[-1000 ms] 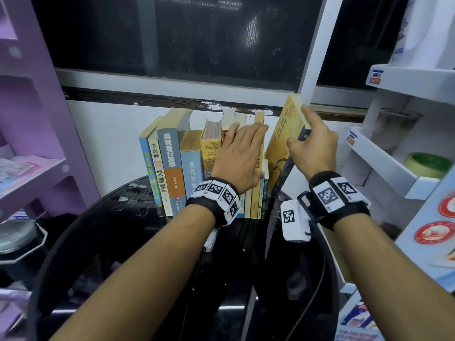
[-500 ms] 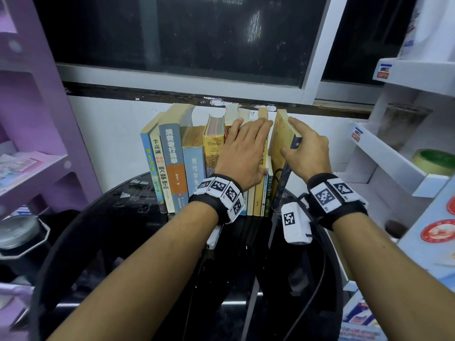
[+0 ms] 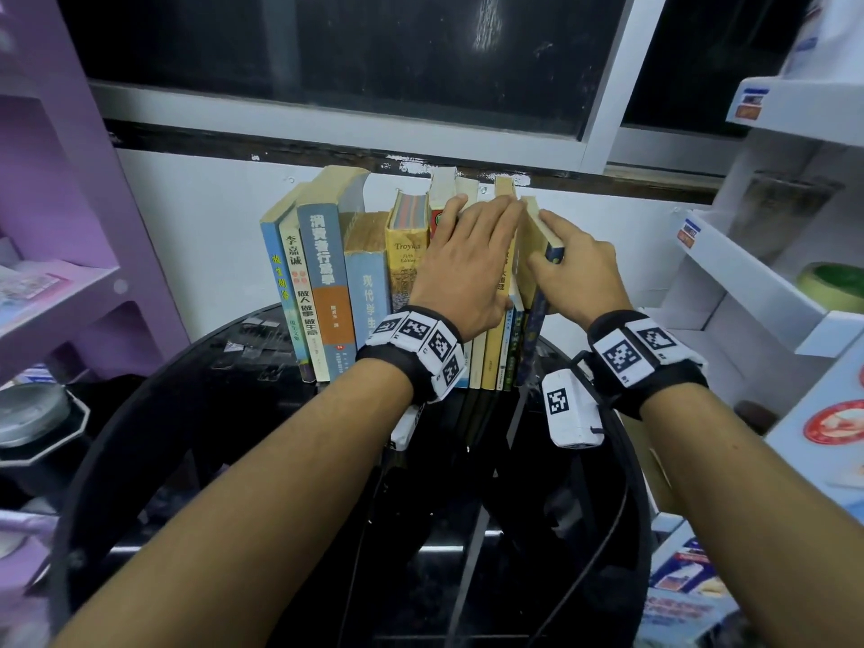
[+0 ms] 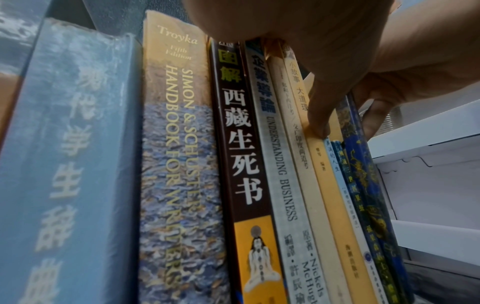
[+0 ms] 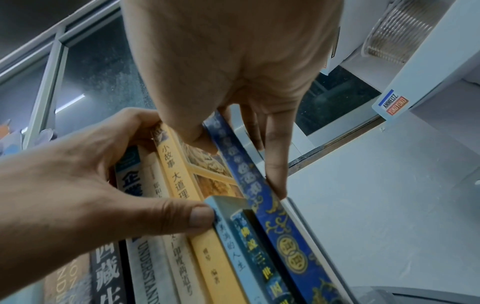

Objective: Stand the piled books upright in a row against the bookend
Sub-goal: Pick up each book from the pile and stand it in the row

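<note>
A row of upright books (image 3: 327, 282) stands on the black round table (image 3: 234, 413) against the white wall. My left hand (image 3: 472, 245) lies flat across the spines of the right-hand books, its thumb (image 5: 200, 218) pressing a yellow spine. My right hand (image 3: 565, 268) pinches the last book on the right, a yellow-covered book with a dark blue gilt spine (image 5: 275, 226), thumb on its left cover and fingers on its right. This book (image 3: 537, 320) stands almost upright against the row and also shows in the left wrist view (image 4: 363, 174). I cannot make out a bookend.
A purple shelf unit (image 3: 56, 282) stands at the left, with a metal tin (image 3: 28, 413) below it. White shelves (image 3: 748, 282) at the right hold a roll of tape (image 3: 832, 287). A dark window runs above the books.
The right hand has swung the yellow-covered book from a lean at the right to nearly upright against the row. The left hand has stayed on the spines.
</note>
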`<state>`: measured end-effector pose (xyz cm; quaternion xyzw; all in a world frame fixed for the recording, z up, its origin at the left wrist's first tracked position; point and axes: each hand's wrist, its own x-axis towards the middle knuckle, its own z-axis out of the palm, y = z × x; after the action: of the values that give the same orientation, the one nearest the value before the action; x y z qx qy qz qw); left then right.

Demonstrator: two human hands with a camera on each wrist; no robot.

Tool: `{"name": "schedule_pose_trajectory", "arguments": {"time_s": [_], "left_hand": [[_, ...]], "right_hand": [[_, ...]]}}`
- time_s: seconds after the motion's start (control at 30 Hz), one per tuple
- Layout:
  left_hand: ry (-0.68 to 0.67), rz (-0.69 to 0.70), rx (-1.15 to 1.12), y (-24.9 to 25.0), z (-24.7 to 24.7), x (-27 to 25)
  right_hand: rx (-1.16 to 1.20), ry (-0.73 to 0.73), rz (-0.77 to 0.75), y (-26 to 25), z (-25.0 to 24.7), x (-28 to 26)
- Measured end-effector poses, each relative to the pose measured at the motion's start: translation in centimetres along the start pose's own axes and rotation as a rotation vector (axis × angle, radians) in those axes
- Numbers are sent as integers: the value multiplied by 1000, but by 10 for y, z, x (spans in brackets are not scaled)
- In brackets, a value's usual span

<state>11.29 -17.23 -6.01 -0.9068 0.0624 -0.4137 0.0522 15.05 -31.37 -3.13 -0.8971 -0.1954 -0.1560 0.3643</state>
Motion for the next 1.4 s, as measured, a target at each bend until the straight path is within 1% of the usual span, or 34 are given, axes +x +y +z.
{"name": "schedule_pose_trajectory", "arguments": {"time_s": [0.27, 0.43, 0.5, 0.7, 0.87, 0.97, 1.17, 1.3, 1.4], "left_hand": [[-7, 6, -1, -1, -1, 0], [-6, 17, -2, -1, -3, 0], [-13, 23, -4, 0, -4, 0], [-30, 16, -8, -1, -5, 1], [-58, 30, -6, -1, -10, 2], [-78, 32, -1, -2, -12, 2], [-140, 41, -10, -2, -18, 2], [-180, 64, -13, -4, -21, 2], [-192, 78, -67, -7, -25, 3]], "right_hand": [[12, -52, 13, 0, 4, 1], [30, -54, 39, 6, 4, 4], [32, -60, 56, 8, 3, 7], [-3, -83, 44, 5, 8, 13], [43, -118, 60, 5, 7, 11], [24, -132, 58, 5, 4, 11], [21, -216, 71, 4, -1, 5], [79, -301, 49, 4, -6, 1], [99, -308, 30, 6, -8, -4]]}}
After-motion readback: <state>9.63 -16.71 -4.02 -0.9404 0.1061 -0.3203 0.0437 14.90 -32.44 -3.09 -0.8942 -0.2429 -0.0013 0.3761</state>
